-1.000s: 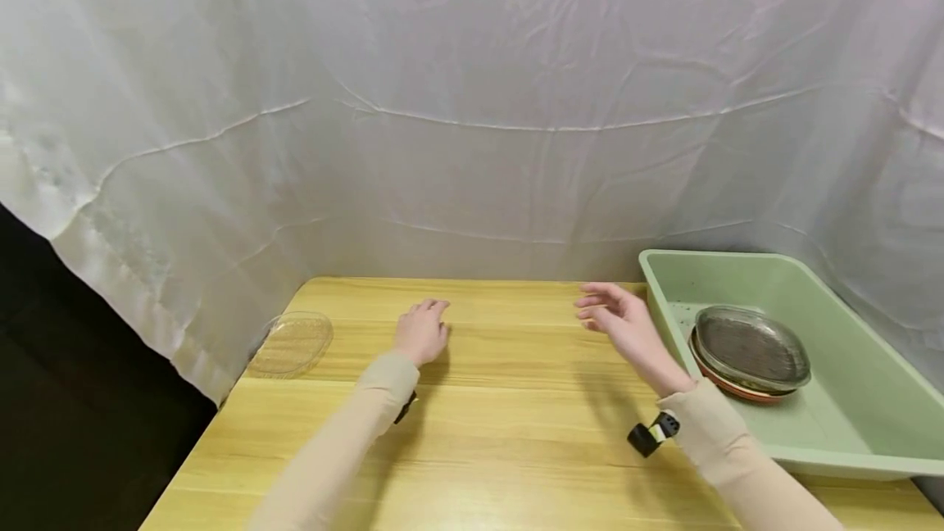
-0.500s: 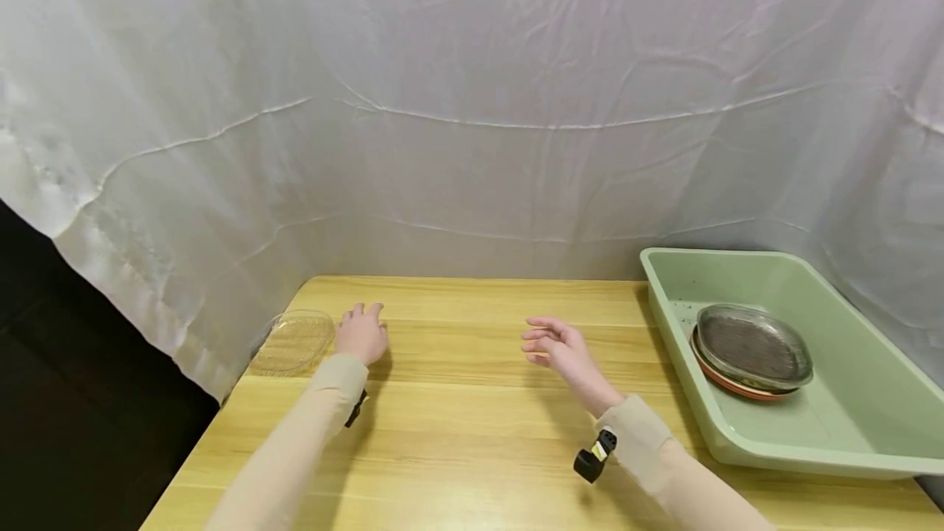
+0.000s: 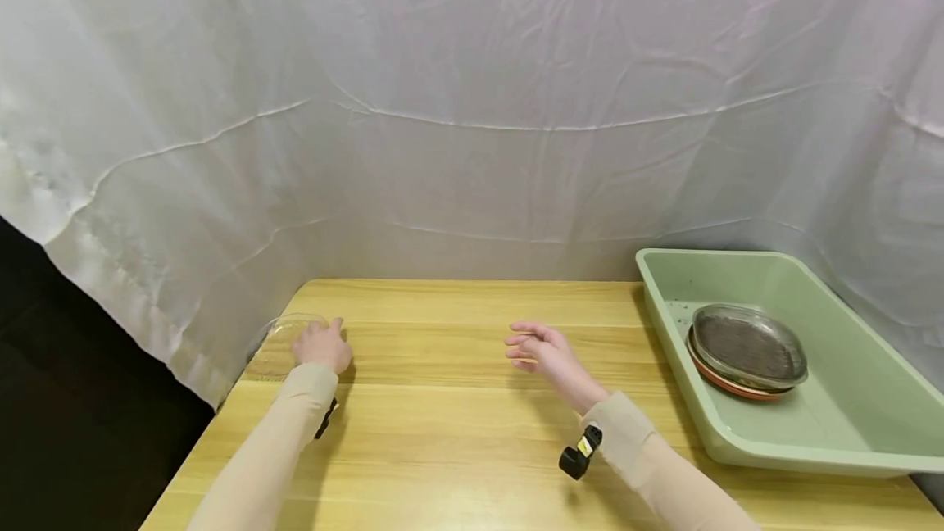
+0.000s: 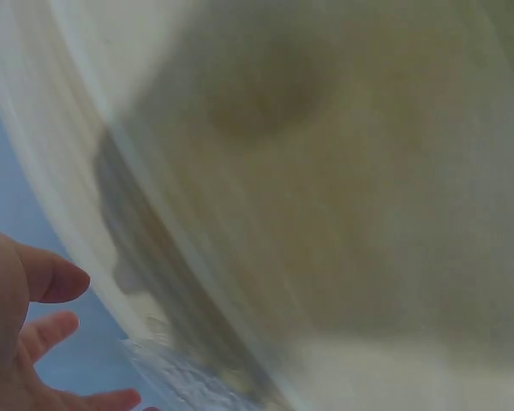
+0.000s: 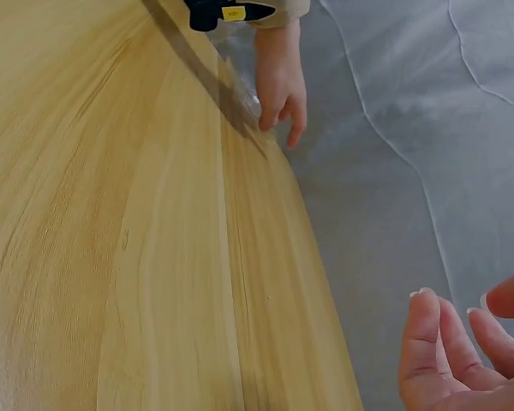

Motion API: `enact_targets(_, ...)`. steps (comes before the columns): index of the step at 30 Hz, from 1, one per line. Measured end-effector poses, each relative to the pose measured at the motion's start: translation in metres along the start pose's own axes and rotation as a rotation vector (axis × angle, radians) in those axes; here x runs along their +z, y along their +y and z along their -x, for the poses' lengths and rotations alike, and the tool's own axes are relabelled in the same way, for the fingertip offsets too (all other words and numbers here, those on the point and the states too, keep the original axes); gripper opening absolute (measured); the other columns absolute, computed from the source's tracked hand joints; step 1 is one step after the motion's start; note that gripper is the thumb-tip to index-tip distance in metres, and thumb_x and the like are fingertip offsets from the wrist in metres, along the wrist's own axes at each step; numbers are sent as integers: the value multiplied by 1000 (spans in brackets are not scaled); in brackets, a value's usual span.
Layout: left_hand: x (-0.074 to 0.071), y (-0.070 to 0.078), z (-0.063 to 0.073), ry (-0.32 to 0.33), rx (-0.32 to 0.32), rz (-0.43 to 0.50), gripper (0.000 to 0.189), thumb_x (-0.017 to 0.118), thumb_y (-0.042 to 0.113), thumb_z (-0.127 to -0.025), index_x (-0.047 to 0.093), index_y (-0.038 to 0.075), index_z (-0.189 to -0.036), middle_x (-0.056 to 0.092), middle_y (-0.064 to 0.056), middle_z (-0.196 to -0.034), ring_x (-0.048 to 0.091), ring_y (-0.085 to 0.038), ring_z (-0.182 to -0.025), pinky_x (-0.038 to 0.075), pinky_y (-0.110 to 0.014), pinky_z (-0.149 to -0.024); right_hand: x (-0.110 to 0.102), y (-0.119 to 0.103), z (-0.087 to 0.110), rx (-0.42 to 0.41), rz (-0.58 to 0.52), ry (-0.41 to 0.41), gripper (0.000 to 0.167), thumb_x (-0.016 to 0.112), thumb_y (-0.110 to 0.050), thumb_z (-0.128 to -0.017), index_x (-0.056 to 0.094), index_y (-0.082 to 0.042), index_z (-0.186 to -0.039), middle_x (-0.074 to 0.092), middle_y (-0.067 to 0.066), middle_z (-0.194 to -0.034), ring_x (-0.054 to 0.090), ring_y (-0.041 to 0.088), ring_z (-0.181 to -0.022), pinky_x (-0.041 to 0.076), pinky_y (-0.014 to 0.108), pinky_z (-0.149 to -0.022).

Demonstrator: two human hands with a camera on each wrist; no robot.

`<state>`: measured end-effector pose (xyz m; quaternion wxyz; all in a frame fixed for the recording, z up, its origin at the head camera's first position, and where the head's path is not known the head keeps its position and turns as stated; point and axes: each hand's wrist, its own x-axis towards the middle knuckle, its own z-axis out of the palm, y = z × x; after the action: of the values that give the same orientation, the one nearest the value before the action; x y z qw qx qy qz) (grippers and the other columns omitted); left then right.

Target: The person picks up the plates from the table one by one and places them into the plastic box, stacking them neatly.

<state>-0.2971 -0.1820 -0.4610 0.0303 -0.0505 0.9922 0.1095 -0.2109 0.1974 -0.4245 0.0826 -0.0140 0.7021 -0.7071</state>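
Note:
A clear plate (image 3: 270,357) with a patterned rim lies at the table's left edge. Over its right side reaches my left hand (image 3: 322,345), hiding part of it. In the left wrist view, the fingers and thumb of this hand (image 4: 21,334) are spread apart beside the plate's textured edge (image 4: 188,377), with nothing between them. My right hand (image 3: 547,357) hovers above the middle of the table, holding nothing. Its fingers (image 5: 421,330) are loosely bent in the right wrist view.
On the right stands a green tub (image 3: 855,424) holding a stack: a clear glass dish (image 3: 748,347) on top, an orange-red plate (image 3: 726,384) beneath. Grey-white curtain (image 3: 472,187) surrounds the back and sides of the wooden table (image 3: 442,449).
My left hand has moved left across the table to the clear plate. My right hand has shifted left, away from the tub's side.

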Motion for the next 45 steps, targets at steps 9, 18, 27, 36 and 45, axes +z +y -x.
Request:
enact_targets(9,1,-3,3,-58,-19,1,55,41,20,-100,36,8,-153,37,-43,-144,40,-61,-131,35,-73,-106,4,1,0,13,-22,-15,39,46,-4,-100,48,5,-138,61,21,-122,66,17,-96,58,30,-91)
enact_targets(18,4,-2,4,-94,-26,-5,51,40,18,-100,41,1,-148,44,-39,-143,45,-58,-128,38,-73,-104,2,5,-2,44,-20,-19,38,48,-6,-101,49,4,-138,62,20,-123,67,15,-93,58,27,-86)
enact_targets(27,11,11,2,-55,51,-34,45,43,19,-97,54,-1,-136,59,-32,-131,59,-53,-115,52,-67,-91,-2,7,-1,31,-46,-35,39,49,-4,-100,47,7,-137,64,15,-117,66,13,-91,57,24,-85)
enact_targets(36,18,47,10,26,195,-42,43,49,20,-99,57,0,-137,63,-26,-133,65,-49,-112,58,-60,-88,-8,10,-1,56,-36,-23,39,52,-7,-100,47,5,-138,63,12,-117,66,13,-92,57,24,-85)
enact_targets(45,26,90,23,121,517,-13,26,58,17,-99,67,5,-120,73,-17,-118,72,-37,-102,60,-52,-85,-11,11,-2,66,-43,-18,40,53,-7,-100,47,6,-138,63,13,-118,66,13,-92,58,24,-85)
